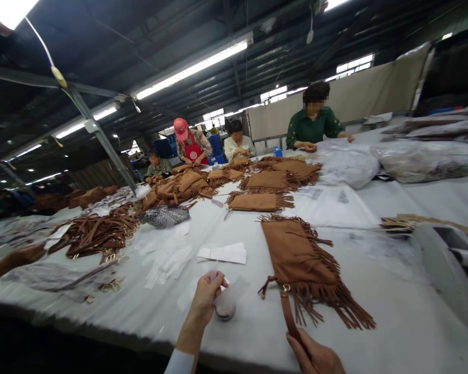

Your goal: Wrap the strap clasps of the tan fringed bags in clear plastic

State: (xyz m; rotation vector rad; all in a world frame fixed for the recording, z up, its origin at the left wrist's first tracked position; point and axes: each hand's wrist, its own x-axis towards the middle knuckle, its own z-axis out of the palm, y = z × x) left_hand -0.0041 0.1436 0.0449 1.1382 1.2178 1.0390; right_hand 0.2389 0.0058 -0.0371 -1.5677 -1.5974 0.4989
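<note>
In the head view my left hand (pixel 206 296) is closed, thumb and fingertips pinching a thin translucent sheet (pixel 237 291). Just beneath it on the table lies a small round object (pixel 225 312), partly covered, whose kind I cannot make out. My right hand (pixel 317 355) is wrapped round the brown strap (pixel 288 314) near the table's front edge. That strap runs up to a gold ring on a brown fringed bag (pixel 292 252), which lies flat with its fringe spread to the right. A stack of white paper strips (pixel 224 253) lies beyond my left hand.
Brown straps with gold clasps (pixel 97 231) are heaped at left, near another person's hand (pixel 28 255). More fringed bags (pixel 267 182) cover the table's middle. A grey tape dispenser (pixel 446 275) and plastic-wrapped bundles (pixel 429 158) stand at right. Several co-workers sit or stand across the table.
</note>
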